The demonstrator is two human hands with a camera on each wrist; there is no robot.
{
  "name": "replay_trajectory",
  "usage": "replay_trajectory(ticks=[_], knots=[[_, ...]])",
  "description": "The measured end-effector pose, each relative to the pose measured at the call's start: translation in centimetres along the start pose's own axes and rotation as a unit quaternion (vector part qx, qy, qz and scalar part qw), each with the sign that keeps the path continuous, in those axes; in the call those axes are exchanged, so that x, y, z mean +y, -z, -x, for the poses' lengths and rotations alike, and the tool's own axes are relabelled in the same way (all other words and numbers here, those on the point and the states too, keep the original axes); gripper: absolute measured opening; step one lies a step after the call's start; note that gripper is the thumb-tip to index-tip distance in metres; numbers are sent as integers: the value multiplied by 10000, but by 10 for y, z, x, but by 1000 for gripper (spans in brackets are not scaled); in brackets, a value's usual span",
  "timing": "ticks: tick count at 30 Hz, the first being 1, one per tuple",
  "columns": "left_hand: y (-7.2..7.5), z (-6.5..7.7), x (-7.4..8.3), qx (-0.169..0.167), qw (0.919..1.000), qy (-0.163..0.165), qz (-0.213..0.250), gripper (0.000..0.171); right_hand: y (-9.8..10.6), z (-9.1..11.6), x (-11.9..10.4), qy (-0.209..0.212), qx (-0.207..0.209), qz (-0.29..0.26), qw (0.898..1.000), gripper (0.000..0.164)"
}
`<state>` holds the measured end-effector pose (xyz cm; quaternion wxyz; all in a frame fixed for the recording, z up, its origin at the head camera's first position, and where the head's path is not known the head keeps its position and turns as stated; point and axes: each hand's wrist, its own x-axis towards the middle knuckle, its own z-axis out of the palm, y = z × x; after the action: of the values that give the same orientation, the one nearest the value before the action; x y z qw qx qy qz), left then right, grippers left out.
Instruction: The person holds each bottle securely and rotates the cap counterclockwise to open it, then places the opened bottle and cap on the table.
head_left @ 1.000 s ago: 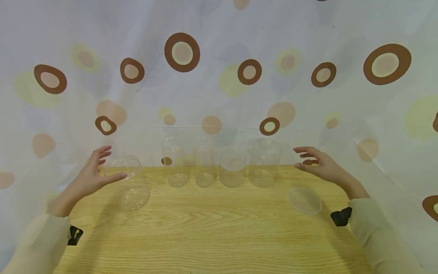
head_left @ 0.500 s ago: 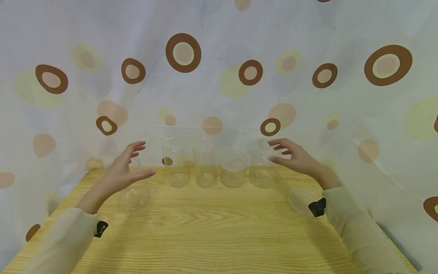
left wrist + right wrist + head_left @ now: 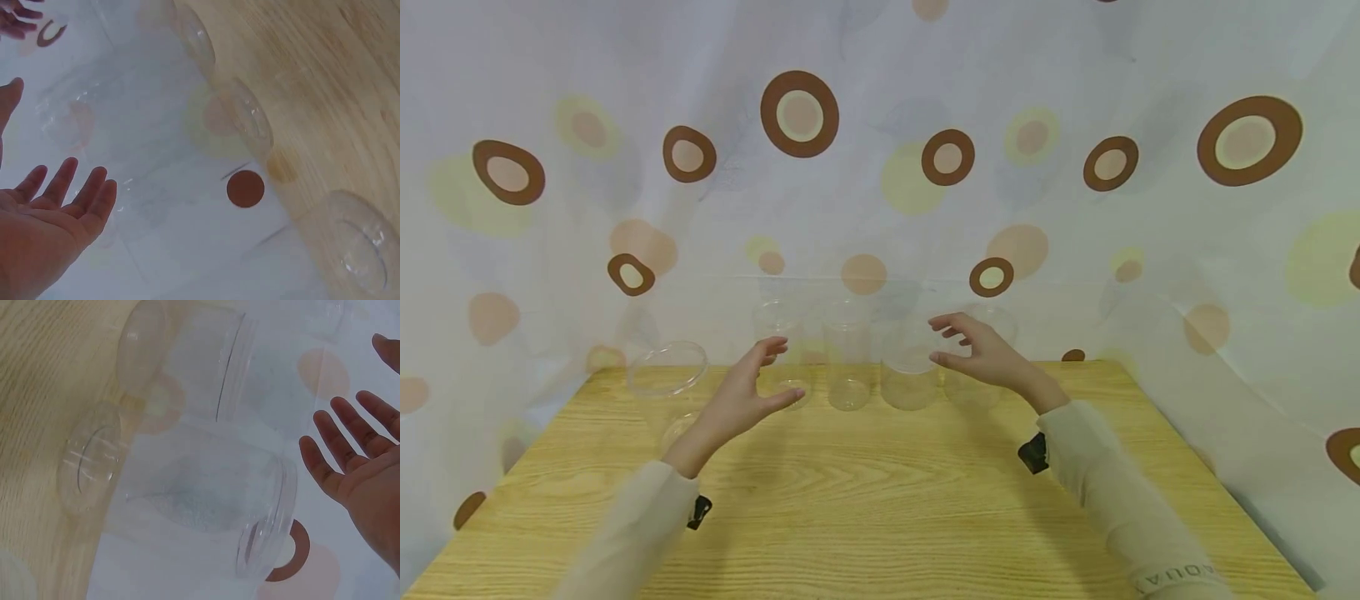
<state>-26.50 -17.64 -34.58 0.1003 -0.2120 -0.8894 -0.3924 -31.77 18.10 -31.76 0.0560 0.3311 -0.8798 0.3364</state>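
Note:
Several clear, colourless cylinder-shaped containers stand upright along the back of the wooden table. My left hand [image 3: 741,404] holds nothing, fingers and thumb spread apart, overlapping the left tall narrow container [image 3: 775,315] in the head view. Beside that stands a second tall narrow container [image 3: 848,358]. My right hand [image 3: 985,354] is also unfilled, fingers loosely bent. It hovers in front of the wide container [image 3: 973,397], near the shorter container [image 3: 909,388]. In the right wrist view my fingers are apart from the wide container's rim [image 3: 284,494].
A larger clear container [image 3: 647,382] stands nearer at the left, its lower part overlapped by my left wrist. A pale clear disc [image 3: 14,581] shows on the table at the corner of the right wrist view. A patterned curtain [image 3: 880,167] hangs directly behind the table [image 3: 865,517].
Both hands have moved inward toward each other, the left one to the right past the larger container, the right one to the left over the wide container. The containers stand where they were.

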Motion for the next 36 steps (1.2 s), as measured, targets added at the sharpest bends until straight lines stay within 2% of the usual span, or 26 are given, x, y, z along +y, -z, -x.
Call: replay_trajectory(ticks=[6,14,21,26,36], knots=[[-29,-11,-3,103,9996,88,231,70,-20,-12,-3,-48,60,-196,9998,52],[-50,-26,-4,214,9991,314,191,68,-39,-32,-6,-128,325,-228,9991,53],[-61,-37,-3,309,9972,659,166,73,-48,-50,-10,-341,492,-594,9964,53],[-67,-44,-3,265,9965,780,125,75,-52,-62,-12,-474,585,-826,9937,53],[-73,-56,-8,243,9934,1060,353,79,-60,-80,-17,-581,604,-1030,9911,59]])
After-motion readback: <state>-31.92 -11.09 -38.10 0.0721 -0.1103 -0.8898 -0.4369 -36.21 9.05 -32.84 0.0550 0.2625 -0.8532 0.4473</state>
